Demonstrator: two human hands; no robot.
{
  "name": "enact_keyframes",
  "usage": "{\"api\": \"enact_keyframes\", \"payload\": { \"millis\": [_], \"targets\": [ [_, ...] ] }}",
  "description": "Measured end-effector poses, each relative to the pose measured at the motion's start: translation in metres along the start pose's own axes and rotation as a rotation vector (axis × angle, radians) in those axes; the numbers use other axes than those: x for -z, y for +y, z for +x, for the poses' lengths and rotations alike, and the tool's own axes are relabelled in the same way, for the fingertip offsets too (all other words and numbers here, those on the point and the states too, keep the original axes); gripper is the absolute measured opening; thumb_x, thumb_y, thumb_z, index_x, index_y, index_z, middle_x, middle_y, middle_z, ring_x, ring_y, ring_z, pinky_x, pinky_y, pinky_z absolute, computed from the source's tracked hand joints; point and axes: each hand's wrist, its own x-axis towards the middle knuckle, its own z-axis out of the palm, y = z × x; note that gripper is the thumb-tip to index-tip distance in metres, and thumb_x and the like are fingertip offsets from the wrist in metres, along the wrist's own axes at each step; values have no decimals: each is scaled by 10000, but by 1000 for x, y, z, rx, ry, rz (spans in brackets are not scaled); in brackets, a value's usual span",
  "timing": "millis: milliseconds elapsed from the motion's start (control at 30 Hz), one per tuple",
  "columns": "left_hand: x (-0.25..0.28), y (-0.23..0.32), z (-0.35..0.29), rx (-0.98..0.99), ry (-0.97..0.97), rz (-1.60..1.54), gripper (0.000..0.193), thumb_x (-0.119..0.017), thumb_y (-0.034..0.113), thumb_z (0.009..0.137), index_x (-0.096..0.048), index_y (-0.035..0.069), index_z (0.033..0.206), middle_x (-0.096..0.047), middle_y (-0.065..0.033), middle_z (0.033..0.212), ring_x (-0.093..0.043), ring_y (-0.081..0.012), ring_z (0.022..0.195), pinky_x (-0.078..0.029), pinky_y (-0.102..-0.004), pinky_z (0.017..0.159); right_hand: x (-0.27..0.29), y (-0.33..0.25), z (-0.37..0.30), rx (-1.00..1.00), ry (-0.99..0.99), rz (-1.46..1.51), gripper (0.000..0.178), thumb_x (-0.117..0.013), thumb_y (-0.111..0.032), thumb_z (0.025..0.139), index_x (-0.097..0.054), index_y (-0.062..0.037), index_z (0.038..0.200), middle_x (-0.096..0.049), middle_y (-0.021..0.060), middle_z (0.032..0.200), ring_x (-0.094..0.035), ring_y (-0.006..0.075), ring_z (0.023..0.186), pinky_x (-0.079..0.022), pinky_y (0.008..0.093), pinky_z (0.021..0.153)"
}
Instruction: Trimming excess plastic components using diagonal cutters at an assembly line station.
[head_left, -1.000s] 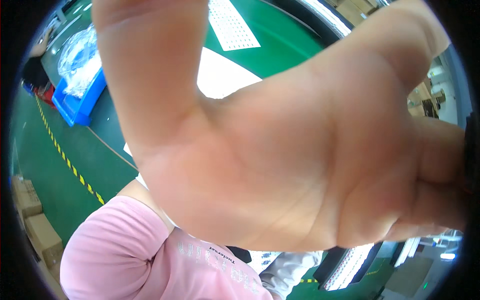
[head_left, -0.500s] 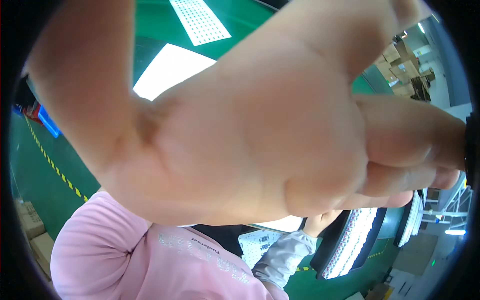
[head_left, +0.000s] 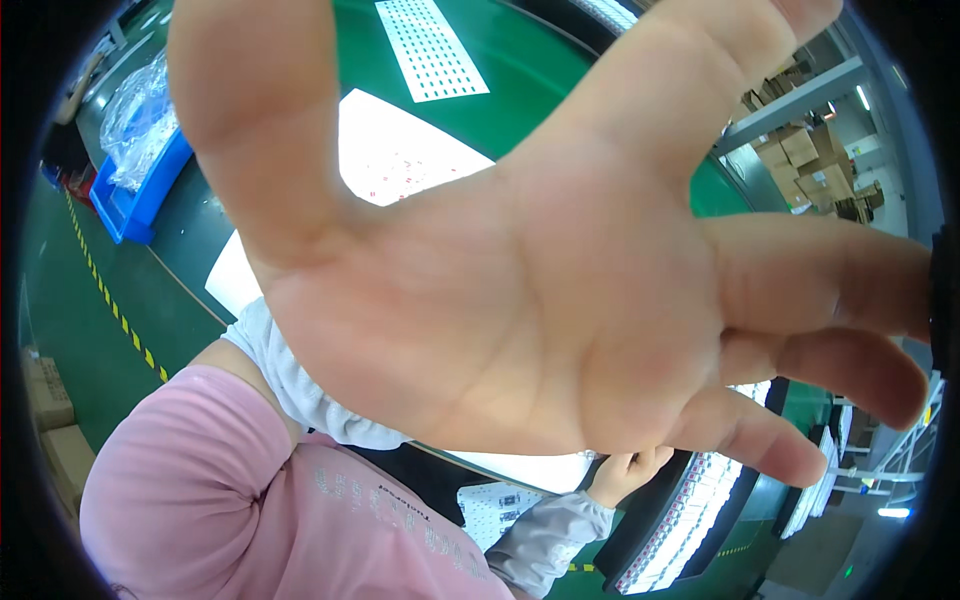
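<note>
The left hand (head_left: pixel 500 320) is closest, palm toward the camera, fingers spread wide, holding nothing. Lower down, the right hand (head_left: pixel 635 475), partly hidden, is just beside a black tray (head_left: pixel 643 515) of white strips (head_left: pixel 690 520); whether it grips anything I cannot tell. Beyond the left hand, between thumb and forefinger, a white sheet (head_left: pixel 400 160) speckled red shows on the tabletop (head_left: pixel 190 245). Farther off are a dark-dotted sheet (head_left: pixel 432 55) and cardboard boxes (head_left: pixel 800 150).

Left hand (head_left: pixel 500 300) hides much of worktable (head_left: pixel 193 235); thumb (head_left: pixel 255 110) tip cut off.
</note>
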Motion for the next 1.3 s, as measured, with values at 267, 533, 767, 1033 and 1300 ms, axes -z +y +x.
{"api": "enact_keyframes", "payload": {
  "millis": [267,533,767,1033,1300],
  "targets": [
    [-9,-8,1,-9,-6,62,512,-334,492,960,-437,88,1258,-479,-149,1254,-438,-270,1168,-337,-423,1021,-1,10,7,-17,-15,90,180,-587,-60,825,-619,60,955,-530,146,1126,-519,263,1002,-405,343,859],
    [-10,-26,7,18,-33,1,494,-337,483,962,-439,92,1246,-483,-143,1242,-445,-266,1153,-339,-424,1015,60,36,80,1545,-374,-956,287,-558,-95,773,-655,11,1022,-490,242,1249,-472,411,1102,-376,485,929],
    [-8,-34,13,27,-79,-49,478,-340,475,964,-442,95,1236,-487,-138,1231,-451,-263,1140,-341,-424,1010,66,36,70,1427,-410,-1021,242,-539,-48,762,-679,13,951,-479,245,1252,-472,403,1105,-389,476,925],
    [-8,-30,13,20,-121,-28,459,-343,466,965,-445,100,1223,-491,-132,1219,-458,-260,1125,-343,-425,1004,65,41,68,1454,-371,-1045,247,-539,-42,761,-678,2,961,-469,238,1258,-473,397,1105,-391,469,932],
    [-9,-27,13,8,-143,-37,441,-346,457,967,-448,104,1211,-495,-127,1206,-464,-257,1110,-345,-425,998,65,37,63,1389,-380,-1056,251,-541,-48,761,-677,5,965,-470,237,1255,-466,397,1113,-376,473,949]
  ]
}}
